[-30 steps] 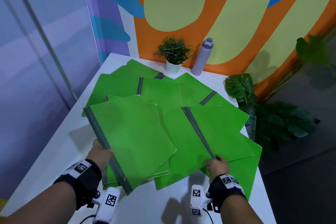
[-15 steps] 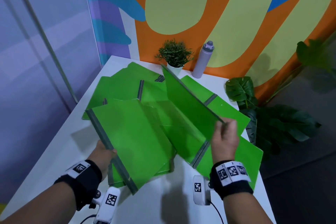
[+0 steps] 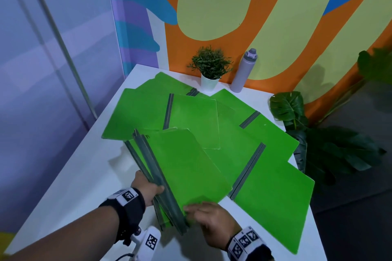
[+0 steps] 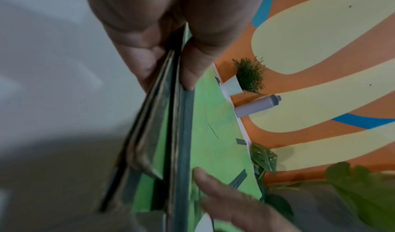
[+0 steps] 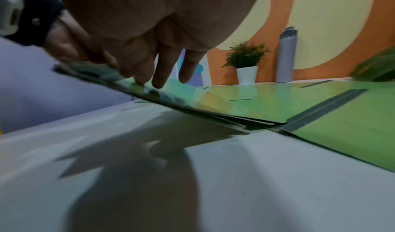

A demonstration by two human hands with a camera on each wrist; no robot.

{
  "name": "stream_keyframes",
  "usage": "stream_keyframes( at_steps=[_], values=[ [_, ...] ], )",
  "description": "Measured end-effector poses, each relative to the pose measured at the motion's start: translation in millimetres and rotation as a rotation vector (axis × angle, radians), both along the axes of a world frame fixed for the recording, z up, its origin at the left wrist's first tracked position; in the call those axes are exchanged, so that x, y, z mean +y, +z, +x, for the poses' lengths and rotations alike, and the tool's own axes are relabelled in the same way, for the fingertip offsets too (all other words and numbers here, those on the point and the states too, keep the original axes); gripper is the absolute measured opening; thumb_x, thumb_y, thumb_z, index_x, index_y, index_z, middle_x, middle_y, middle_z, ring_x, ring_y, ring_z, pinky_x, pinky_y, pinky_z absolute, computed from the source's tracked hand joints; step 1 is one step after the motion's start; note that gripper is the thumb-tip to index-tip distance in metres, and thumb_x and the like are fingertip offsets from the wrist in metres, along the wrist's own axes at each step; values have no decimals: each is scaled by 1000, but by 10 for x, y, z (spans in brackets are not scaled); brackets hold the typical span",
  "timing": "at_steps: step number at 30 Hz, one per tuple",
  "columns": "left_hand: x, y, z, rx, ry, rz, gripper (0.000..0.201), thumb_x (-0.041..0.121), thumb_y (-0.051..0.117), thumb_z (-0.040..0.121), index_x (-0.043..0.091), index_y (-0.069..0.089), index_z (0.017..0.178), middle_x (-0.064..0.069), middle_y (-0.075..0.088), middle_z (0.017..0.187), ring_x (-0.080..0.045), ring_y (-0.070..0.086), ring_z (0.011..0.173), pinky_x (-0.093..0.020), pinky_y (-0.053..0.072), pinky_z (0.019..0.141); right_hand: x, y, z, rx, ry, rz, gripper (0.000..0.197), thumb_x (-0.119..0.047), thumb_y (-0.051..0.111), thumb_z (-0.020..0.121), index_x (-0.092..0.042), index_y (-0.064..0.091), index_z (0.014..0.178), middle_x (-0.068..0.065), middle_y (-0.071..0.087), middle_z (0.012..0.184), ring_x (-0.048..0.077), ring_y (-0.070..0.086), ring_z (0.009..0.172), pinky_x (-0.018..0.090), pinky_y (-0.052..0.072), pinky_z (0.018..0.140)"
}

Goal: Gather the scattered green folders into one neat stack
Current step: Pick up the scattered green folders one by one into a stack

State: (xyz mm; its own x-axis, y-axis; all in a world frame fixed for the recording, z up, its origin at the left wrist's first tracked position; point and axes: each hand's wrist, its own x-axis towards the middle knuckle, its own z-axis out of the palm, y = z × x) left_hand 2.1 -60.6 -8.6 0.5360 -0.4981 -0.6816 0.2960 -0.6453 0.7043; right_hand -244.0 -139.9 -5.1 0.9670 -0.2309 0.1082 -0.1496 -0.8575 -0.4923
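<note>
A small stack of green folders [image 3: 186, 165] with grey spines is tilted up at the near left of the white table [image 3: 63, 186]. My left hand [image 3: 148, 189] grips the stack by its spines [image 4: 181, 134], thumb on top and fingers underneath. My right hand [image 3: 210, 218] lies with straight fingers [image 5: 159, 77] on the near corner of the top folder. Several more green folders [image 3: 273, 193] lie scattered flat over the middle, back and right of the table.
A small potted plant [image 3: 210, 70] and a grey-lilac bottle [image 3: 244, 70] stand at the table's back edge by the painted wall. A large leafy plant [image 3: 314, 140] stands on the floor past the right edge. Bare tabletop lies at the near left.
My right hand lifted one folder from the right, swung it over onto the stack in my left hand, and now rests on its near corner. The stack has grown thicker.
</note>
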Motion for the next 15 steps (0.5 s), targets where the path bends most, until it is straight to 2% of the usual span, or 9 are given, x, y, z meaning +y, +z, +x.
stream_keyframes(
  at_steps=[2,3,5,6,8,11,13,15],
  values=[
    [-28,196,-79,-44,-22,-17,63,5,78,63,14,41,114,-19,62,107,-39,64,94,-54,59,77,-162,-44,-21,-14,-184,44,51,6,46,79,-26,61,117,-16,50,133,3,47,126,28,43,103],
    [-51,239,-93,-65,-46,-42,59,3,75,66,16,42,112,-18,63,104,-37,65,94,-53,58,80,-268,-35,-26,-11,-336,94,50,3,49,84,-28,58,122,-17,45,135,5,44,128,30,40,106],
    [-90,343,-100,-89,-127,-107,51,-2,70,73,19,44,111,-14,66,101,-32,65,94,-50,55,88,-499,27,-56,22,-690,212,47,-12,52,92,-26,44,136,-12,34,144,12,33,136,32,25,114],
    [-103,398,-87,-83,-173,-138,50,-4,68,76,23,45,112,-11,67,103,-29,65,96,-48,53,92,-609,76,-89,52,-854,316,53,-21,53,92,-24,34,142,-6,27,150,18,27,140,34,21,115],
    [-129,474,-31,-72,-269,-214,58,-6,64,80,30,44,120,-5,67,110,-24,63,104,-44,50,97,-784,171,-156,16,-1065,658,66,-30,55,92,-21,20,148,4,21,156,25,24,141,43,23,113],
    [-188,519,59,-88,-410,-278,62,-6,57,84,34,40,129,-3,64,113,-21,59,108,-39,48,98,-900,247,-262,-122,-1148,1083,59,-30,54,92,-21,29,145,10,27,153,31,31,137,49,26,109],
    [-268,532,68,-100,-484,-260,55,-3,51,86,38,43,121,-9,61,111,-26,58,105,-40,50,95,-911,233,-298,-152,-1130,1177,55,-24,53,93,-22,30,143,8,23,155,32,28,138,52,23,109],
    [-375,513,70,-118,-542,-219,45,1,48,89,38,45,115,-10,62,108,-25,58,97,-36,52,86,-907,192,-304,-171,-1129,1192,57,-18,53,92,-26,29,143,5,17,157,31,24,139,55,19,109]
  ],
)
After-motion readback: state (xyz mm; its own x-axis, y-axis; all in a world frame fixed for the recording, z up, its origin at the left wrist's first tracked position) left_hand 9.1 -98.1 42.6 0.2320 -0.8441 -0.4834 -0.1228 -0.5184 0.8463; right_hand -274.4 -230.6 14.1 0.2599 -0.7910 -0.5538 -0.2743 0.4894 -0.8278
